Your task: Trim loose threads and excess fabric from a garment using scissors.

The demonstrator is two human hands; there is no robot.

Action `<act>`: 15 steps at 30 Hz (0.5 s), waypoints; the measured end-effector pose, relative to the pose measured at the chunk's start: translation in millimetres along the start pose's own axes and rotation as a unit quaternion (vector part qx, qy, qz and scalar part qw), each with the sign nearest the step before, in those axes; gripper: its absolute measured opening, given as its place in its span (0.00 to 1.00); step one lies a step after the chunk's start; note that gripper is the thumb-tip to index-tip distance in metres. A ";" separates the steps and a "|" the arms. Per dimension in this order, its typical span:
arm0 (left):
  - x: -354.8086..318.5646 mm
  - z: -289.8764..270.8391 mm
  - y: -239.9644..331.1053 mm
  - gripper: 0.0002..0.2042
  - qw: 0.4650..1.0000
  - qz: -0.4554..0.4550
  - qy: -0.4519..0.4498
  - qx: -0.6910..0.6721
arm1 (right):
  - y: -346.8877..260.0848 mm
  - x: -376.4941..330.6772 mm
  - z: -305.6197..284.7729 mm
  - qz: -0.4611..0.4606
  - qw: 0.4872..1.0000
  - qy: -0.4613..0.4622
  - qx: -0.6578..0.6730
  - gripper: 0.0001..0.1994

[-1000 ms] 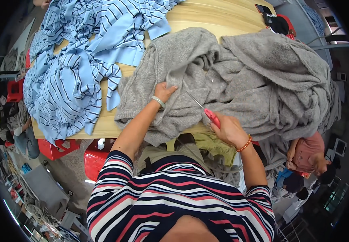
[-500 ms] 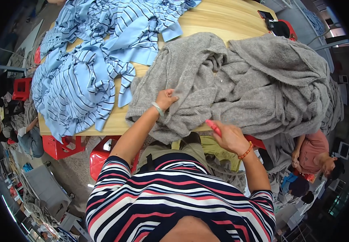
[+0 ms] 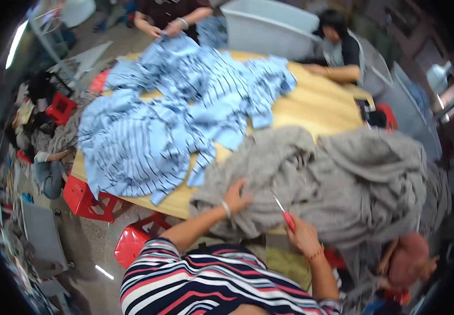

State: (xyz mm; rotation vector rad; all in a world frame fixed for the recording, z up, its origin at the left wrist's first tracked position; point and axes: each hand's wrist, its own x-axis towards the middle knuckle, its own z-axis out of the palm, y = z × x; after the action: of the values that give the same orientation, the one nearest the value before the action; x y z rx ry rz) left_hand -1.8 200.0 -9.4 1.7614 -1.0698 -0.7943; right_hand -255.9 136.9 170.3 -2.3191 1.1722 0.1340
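Observation:
A heap of grey knitted garments (image 3: 363, 173) lies along the near right side of the wooden table. My left hand (image 3: 235, 199) rests at its near left edge, thumb and fingers apart on the knit, slightly blurred. My right hand (image 3: 305, 235) is closed around the red handle of a slim tool (image 3: 289, 218). The tool's thin metal shaft points forward over the grey fabric. Its tip is too small and blurred for its exact kind to show.
Blue striped garments (image 3: 138, 136) cover the left and far part of the table (image 3: 321, 105). A person at the far side (image 3: 177, 21) handles some; another (image 3: 345, 52) leans at the far right. Red stools (image 3: 132, 244) stand below the near edge. A pink-clothed person (image 3: 410, 260) is at right.
The view has tilted up, bringing two people across the table into sight. My left fingers have spread from a pinch. The metal shaft of the red-handled tool shows more plainly.

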 end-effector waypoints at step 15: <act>30.9 -41.5 35.2 0.17 0.984 0.114 -0.120 -0.063 | 32.2 -32.3 -22.7 0.122 0.987 0.101 0.026 0.18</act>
State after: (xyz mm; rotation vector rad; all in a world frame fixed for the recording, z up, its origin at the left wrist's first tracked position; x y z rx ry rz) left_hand 34.7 179.3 37.0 1.4323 -1.3245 -0.9252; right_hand -304.1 133.3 186.5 -2.1752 1.5411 -0.0452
